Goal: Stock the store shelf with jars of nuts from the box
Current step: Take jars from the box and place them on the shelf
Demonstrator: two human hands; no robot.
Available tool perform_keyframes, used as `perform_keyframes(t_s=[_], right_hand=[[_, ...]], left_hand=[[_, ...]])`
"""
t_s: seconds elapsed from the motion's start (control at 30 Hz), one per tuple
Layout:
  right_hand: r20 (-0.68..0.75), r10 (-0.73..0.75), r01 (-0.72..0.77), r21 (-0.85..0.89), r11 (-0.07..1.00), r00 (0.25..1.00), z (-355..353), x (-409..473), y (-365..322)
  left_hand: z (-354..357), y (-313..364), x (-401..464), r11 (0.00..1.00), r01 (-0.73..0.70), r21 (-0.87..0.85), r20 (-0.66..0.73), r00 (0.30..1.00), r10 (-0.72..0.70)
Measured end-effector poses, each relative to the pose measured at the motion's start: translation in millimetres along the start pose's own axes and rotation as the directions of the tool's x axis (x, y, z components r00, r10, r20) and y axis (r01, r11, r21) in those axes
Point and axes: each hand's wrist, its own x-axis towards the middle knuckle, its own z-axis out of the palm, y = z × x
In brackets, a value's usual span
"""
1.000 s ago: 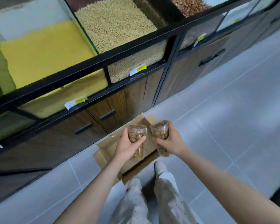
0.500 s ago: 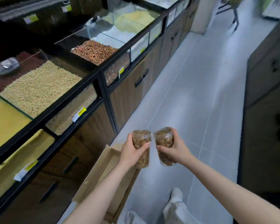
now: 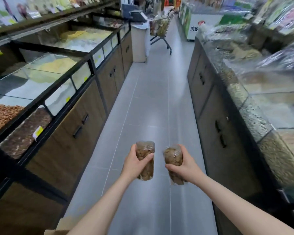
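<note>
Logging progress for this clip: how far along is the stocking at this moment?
Picked up: the left hand grips one jar of nuts, and the right hand grips a second jar, both held over the aisle floor. Left: neither jar is on a shelf yet. The box shows only as a corner, contents hidden.
</note>
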Motion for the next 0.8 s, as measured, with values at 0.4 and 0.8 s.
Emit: perform_keyframes(t_s=[0.4,0.8], right_hand=[[-0.391,0.104,-0.080,0.078,0.994,0.914,-164,82,49],[-0.724,0.260,-0.113,0.246,0.963,0.640,-291,191,57]], left_hand=[[127,87,156,0.988,-0.151,0.045,0.196,0.971,0.139],[263,197,361,0.915,-0.400,0.045,0.589,0.751,0.299]])
